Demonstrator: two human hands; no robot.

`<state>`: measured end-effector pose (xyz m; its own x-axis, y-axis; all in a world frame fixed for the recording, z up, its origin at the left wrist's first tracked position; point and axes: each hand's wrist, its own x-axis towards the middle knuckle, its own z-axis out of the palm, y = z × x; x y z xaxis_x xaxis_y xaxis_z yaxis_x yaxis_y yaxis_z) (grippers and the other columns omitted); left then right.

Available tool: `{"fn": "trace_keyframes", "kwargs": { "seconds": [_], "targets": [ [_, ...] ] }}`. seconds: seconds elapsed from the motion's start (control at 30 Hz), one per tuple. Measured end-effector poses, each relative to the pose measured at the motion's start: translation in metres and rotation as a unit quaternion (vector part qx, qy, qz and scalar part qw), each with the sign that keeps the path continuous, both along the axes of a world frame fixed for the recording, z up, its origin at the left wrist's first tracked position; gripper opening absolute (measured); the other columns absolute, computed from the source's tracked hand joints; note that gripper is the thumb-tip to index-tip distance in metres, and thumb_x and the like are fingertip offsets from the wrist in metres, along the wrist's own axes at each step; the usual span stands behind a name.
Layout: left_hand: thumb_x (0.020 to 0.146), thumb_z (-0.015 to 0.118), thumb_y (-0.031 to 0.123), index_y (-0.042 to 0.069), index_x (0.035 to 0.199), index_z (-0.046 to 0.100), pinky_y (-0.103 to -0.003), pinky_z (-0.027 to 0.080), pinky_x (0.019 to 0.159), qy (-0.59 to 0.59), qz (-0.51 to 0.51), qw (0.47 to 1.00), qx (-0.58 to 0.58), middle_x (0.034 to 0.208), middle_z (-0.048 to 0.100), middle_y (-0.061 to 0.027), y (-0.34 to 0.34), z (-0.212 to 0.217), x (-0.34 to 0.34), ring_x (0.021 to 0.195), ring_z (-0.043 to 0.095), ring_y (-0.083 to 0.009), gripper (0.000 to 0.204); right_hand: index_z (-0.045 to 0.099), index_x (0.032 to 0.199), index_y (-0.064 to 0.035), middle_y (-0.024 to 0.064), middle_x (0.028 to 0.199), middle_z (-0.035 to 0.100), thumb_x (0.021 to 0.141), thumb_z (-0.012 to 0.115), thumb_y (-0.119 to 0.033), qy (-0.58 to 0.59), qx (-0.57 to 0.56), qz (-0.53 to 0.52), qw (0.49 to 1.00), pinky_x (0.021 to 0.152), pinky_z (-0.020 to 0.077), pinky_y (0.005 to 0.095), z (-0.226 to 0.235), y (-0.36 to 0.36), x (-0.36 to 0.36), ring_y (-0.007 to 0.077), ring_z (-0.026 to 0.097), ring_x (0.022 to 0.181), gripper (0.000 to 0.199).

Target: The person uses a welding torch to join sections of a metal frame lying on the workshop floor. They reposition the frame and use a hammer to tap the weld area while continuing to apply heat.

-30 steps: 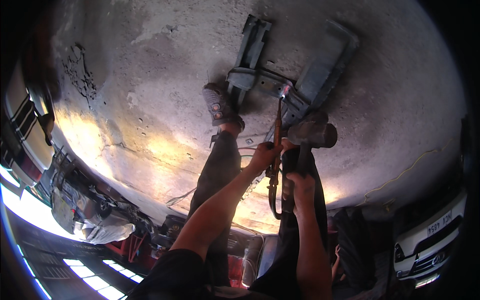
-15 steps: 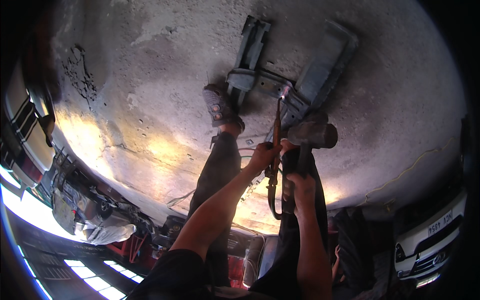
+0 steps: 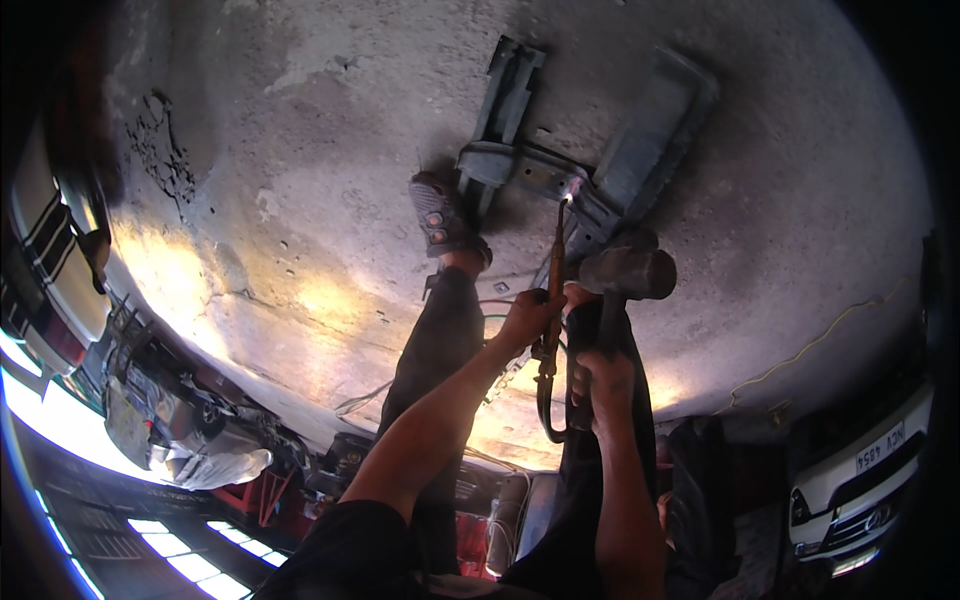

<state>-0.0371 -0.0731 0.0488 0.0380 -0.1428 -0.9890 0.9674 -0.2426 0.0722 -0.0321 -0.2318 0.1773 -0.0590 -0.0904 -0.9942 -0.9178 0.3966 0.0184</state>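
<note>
Closed around the body of a gas torch (image 3: 557,262) is my left hand (image 3: 531,318). The torch points away from me, and a small bright flame glows at its tip against a dark metal car-frame part (image 3: 553,172). That part lies on the concrete, with one channel-shaped arm at its left and a wider plate at its right. My right hand (image 3: 606,380) grips the handle of a sledgehammer (image 3: 628,272), whose heavy head is up beside my right foot. A hose bends down from the torch's near end between my legs.
My left shoe (image 3: 438,215) stands beside the metal part. A thin yellow cord (image 3: 800,350) runs over the concrete floor (image 3: 300,150) at right. A white vehicle (image 3: 860,480) is at lower right. Car parts (image 3: 200,415) and another vehicle (image 3: 60,265) line the left.
The torch tip has shifted very slightly, and the flame at it looks a little brighter. Both hands keep their grips, and the hammer has hardly moved.
</note>
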Motion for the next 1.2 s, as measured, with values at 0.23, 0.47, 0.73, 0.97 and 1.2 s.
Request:
{"fn": "trace_keyframes", "kwargs": {
  "seconds": [0.23,0.47,0.73,0.97,1.2],
  "targets": [
    [0.09,0.066,0.035,-0.009,0.093,0.067,-0.033,0.049,0.059,-0.035,-0.046,0.998,0.017,0.071,0.067,-0.0115,-0.001,-0.002,-0.004,0.065,0.064,-0.0167,0.044,0.055,0.081,-0.0047,0.0032,0.057,0.049,0.082,0.06,-0.014,-0.082,-0.041,0.184,0.979,0.041,0.0408,0.0311,0.011,-0.014,0.001,0.0141,0.047,0.042,0.011],
    [0.094,0.064,0.034,-0.004,0.102,0.068,-0.033,0.05,0.063,-0.087,0.166,0.981,0.049,0.076,0.067,-0.01,0.005,-0.027,-0.052,0.069,0.064,-0.0188,0.039,0.057,0.093,0.0015,0.018,0.065,0.058,0.08,0.06,-0.009,-0.336,-0.074,0.493,0.799,0.058,0.0497,0.0416,0.042,-0.029,0.07,0.0384,0.063,0.063,0.018],
    [0.089,0.066,0.04,-0.009,0.1,0.066,-0.038,0.05,0.065,-0.074,-0.084,0.994,0.015,0.079,0.069,-0.0163,0.01,0.011,-0.011,0.071,0.066,-0.0239,0.049,0.061,0.089,-0.0076,0.0099,0.07,0.058,0.069,0.074,-0.01,-0.526,0.062,0.483,0.698,0.063,0.051,0.0403,0.068,-0.013,0.132,0.032,0.064,0.07,0.024],
    [0.09,0.065,0.041,-0.006,0.09,0.065,-0.038,0.048,0.06,-0.088,-0.066,0.994,-0.006,0.068,0.064,-0.0161,0.014,0.0,-0.026,0.066,0.064,-0.0198,0.048,0.063,0.092,-0.01,0.0136,0.072,0.067,0.077,0.07,-0.019,-0.362,-0.1,0.65,0.661,0.066,0.0549,0.047,-0.13,-0.126,0.05,0.0352,0.068,0.073,0.019],
    [0.091,0.065,0.039,-0.007,0.089,0.064,-0.039,0.048,0.061,-0.143,-0.071,0.987,0.014,0.07,0.064,-0.0165,0.013,-0.006,-0.026,0.066,0.064,-0.0209,0.046,0.059,0.101,-0.0031,0.0249,0.075,0.065,0.077,0.067,-0.017,-0.226,-0.102,0.7,0.67,0.071,0.0537,0.052,-0.103,-0.129,0.032,0.0438,0.066,0.078,0.029]
  ]
}}
